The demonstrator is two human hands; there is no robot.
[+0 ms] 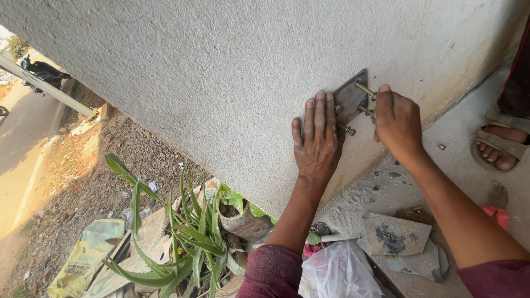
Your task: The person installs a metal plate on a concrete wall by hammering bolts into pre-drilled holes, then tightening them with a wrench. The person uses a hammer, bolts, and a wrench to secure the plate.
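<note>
Hands are working at the metal plate (350, 99) on the grey wall (210, 72): my left hand (317, 143) is lying flat and open, pressing beside the plate, while my right hand (397, 124) is pinching a bolt (365, 110) sticking out of it

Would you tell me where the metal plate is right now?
In the head view, the metal plate sits against the grey wall, between the left hand and right hand.

The right hand (396, 122) hides its fingertips and the metal plate's (350, 99) edge.
</note>
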